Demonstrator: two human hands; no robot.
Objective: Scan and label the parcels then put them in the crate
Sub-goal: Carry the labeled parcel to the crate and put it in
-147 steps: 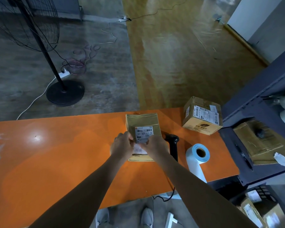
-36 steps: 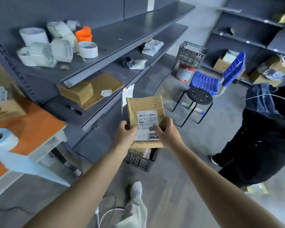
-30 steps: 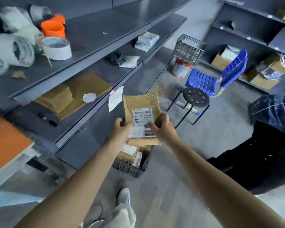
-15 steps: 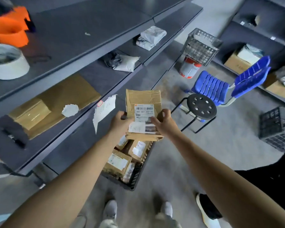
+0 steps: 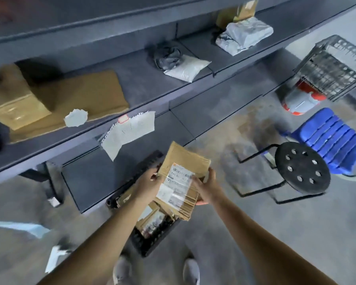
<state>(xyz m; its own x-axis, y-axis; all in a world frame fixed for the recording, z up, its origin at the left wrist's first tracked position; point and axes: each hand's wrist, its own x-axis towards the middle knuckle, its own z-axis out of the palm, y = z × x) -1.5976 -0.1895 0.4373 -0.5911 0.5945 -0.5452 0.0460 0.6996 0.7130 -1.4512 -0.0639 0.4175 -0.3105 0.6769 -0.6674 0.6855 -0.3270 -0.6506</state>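
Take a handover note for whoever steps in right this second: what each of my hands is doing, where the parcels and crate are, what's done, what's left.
Left hand: grips the left edge of the cardboard parcel.
Right hand: grips its right edge, fingers curled underneath.
The cardboard parcel is held tilted just above the black crate, which stands on the floor in front of the lowest shelf.
Done: white labels are on this parcel, and other labelled parcels already lie in the crate.
Left: lower this one into the crate and let go. Any parcels not yet scanned are out of view.
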